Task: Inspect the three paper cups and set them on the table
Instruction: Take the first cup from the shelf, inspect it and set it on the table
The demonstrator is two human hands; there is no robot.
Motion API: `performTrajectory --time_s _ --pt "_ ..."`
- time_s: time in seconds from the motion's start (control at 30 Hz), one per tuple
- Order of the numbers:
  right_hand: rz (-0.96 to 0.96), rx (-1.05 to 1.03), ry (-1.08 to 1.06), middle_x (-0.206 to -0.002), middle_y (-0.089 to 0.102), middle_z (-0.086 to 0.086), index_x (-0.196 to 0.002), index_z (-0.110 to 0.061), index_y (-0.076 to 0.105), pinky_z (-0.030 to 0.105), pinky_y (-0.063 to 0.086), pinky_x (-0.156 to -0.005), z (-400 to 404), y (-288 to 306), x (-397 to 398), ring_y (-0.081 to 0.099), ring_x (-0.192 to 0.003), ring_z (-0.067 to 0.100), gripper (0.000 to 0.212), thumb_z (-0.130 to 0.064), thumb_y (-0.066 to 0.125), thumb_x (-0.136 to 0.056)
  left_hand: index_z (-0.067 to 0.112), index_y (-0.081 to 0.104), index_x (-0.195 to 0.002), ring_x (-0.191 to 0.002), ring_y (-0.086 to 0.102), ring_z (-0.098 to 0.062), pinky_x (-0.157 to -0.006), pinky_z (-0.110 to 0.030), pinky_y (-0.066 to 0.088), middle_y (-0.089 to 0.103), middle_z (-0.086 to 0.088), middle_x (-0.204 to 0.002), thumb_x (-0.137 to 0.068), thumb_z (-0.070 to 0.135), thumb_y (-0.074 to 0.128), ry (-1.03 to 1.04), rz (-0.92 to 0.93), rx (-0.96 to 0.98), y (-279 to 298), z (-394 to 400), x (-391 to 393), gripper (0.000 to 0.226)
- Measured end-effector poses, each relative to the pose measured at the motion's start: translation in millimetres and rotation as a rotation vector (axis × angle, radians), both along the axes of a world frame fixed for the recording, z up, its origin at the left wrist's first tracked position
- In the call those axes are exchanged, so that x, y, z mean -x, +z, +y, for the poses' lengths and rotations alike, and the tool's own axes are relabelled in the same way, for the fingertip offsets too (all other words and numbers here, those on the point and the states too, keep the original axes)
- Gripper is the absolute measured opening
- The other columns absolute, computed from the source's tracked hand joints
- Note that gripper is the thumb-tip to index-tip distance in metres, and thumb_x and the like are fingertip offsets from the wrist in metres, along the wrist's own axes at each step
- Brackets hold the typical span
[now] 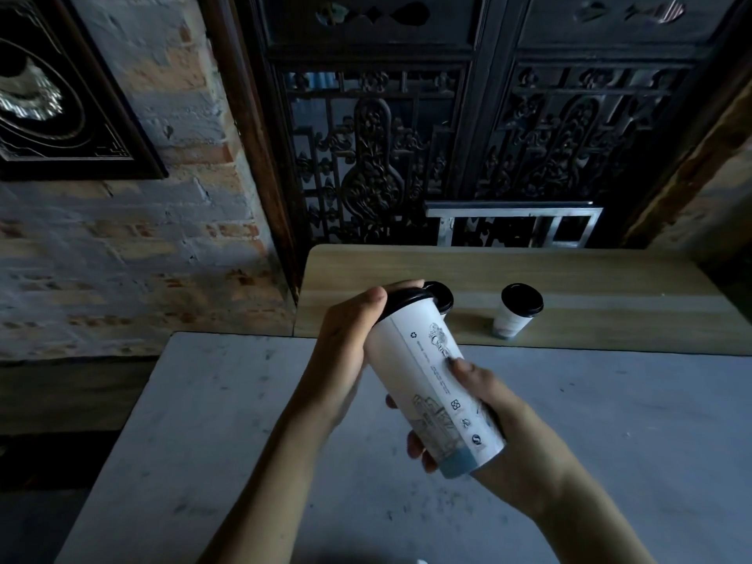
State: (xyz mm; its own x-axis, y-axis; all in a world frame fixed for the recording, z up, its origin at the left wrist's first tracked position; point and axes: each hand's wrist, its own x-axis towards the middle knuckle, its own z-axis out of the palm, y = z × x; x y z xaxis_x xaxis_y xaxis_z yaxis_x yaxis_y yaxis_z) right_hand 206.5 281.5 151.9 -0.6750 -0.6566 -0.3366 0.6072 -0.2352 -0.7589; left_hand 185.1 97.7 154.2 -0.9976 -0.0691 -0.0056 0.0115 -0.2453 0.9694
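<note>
From the head camera, a tall white paper cup (437, 380) with a black lid and printed line drawings is held tilted in the air above the grey table (203, 421), lid end up and away from the person, blue-banded base down and toward them. The left hand (346, 343) is closed around the lid end, thumb along the near side of the lid rim and fingers curled over its far side. The right hand (484, 396) is wrapped around the lower half from the right, thumb lying across the printed side and fingertips showing under the left of the base. So the cup lies between the two grips, each hand at one end. On the wooden table (590, 274) behind, a second lidded cup (443, 297) stands mostly hidden just behind the held cup's lid, and a third cup (517, 311) stands upright to its right, apart from it.
</note>
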Motion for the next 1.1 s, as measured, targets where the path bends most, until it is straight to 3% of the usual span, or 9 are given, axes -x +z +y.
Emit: performTrajectory --time_s 0.13,0.23,0.37,0.47,0.57,0.8,0.87,1.0,1.1 --pt "0.398 -0.393 -0.151 -0.097 0.08 -0.002 -0.129 -0.028 0.062 0.028 0.061 -0.07 -2 3 3 0.077 -0.086 0.014 0.053 -0.04 0.075 -0.079 0.025 0.082 -0.104 -0.107 0.074 -0.009 -0.091 -0.027 0.054 0.082 0.006 -0.109 -0.092 0.04 0.048 0.089 -0.034 0.112 0 3 2 0.038" --pt "0.798 -0.655 -0.151 -0.112 0.075 -0.006 -0.142 -0.034 0.046 0.045 0.062 -0.076 -5 -7 5 0.074 -0.094 0.011 0.07 -0.052 0.076 -0.081 0.023 0.08 -0.106 -0.105 0.073 -0.001 -0.089 -0.016 0.053 0.081 0.012 -0.106 -0.098 0.036 0.052 0.095 0.002 0.216 -1 7 2 0.032" --pt "0.6 -0.399 -0.168 -0.118 0.075 0.007 -0.139 -0.027 0.055 0.043 0.062 -0.08 -1 -5 7 0.075 -0.103 0.026 0.067 -0.042 0.077 -0.078 0.024 0.079 -0.112 -0.113 0.07 -0.002 -0.091 -0.016 0.051 0.08 0.013 -0.114 -0.096 0.037 0.048 0.04 0.029 0.195 1 2 1 0.037" --pt "0.206 -0.174 -0.079 -0.111 0.072 0.023 -0.13 -0.016 0.065 0.042 0.06 -0.065 2 2 7 0.073 -0.082 0.041 0.059 -0.04 0.074 -0.078 0.02 0.076 -0.118 -0.113 0.071 -0.005 -0.092 -0.017 0.052 0.079 0.01 -0.117 -0.098 0.034 0.046 -0.024 0.09 0.161 4 -2 -1 0.039" --pt "0.114 -0.082 -0.018 -0.101 0.066 0.028 -0.127 -0.003 0.062 0.039 0.059 -0.059 3 1 8 0.069 -0.072 0.04 0.059 -0.04 0.07 -0.082 0.022 0.076 -0.118 -0.112 0.072 -0.009 -0.094 -0.02 0.053 0.08 0.005 -0.116 -0.097 0.04 0.05 -0.033 0.111 0.172 3 -2 -2 0.038" --pt "0.111 -0.194 -0.281 -0.136 0.064 0.02 -0.129 -0.022 0.069 0.048 0.063 -0.067 7 2 14 0.071 -0.107 0.046 0.05 -0.047 0.069 -0.087 0.029 0.079 -0.1 -0.102 0.073 -0.019 -0.082 -0.035 0.056 0.08 0.004 -0.104 -0.102 0.044 0.045 0.196 -0.236 0.079 -2 5 1 0.037" --pt "0.242 -0.237 -0.362 -0.14 0.063 0.011 -0.13 -0.026 0.068 0.047 0.063 -0.079 11 4 16 0.068 -0.12 0.038 0.055 -0.055 0.072 -0.083 0.032 0.076 -0.09 -0.097 0.072 -0.023 -0.078 -0.038 0.056 0.078 -0.006 -0.104 -0.104 0.048 0.042 0.259 -0.402 -0.056 -2 7 1 0.039" --pt "0.654 -0.316 -0.367 -0.137 0.068 -0.005 -0.141 -0.033 0.056 0.034 0.057 -0.098 13 17 16 0.064 -0.129 0.018 0.088 -0.074 0.078 -0.067 0.03 0.078 -0.096 -0.094 0.077 -0.02 -0.087 -0.046 0.059 0.081 -0.004 -0.104 -0.104 0.049 0.044 0.148 -0.397 -0.356 -4 12 -6 0.04" --pt "0.735 -0.255 -0.445 -0.134 0.07 0.008 -0.133 -0.023 0.058 0.05 0.058 -0.098 8 24 27 0.067 -0.124 0.029 0.084 -0.072 0.079 -0.068 0.017 0.073 -0.114 -0.109 0.074 -0.029 -0.094 -0.054 0.058 0.076 -0.013 -0.122 -0.097 0.05 0.052 0.022 -0.423 -0.581 -9 22 -11 0.043"
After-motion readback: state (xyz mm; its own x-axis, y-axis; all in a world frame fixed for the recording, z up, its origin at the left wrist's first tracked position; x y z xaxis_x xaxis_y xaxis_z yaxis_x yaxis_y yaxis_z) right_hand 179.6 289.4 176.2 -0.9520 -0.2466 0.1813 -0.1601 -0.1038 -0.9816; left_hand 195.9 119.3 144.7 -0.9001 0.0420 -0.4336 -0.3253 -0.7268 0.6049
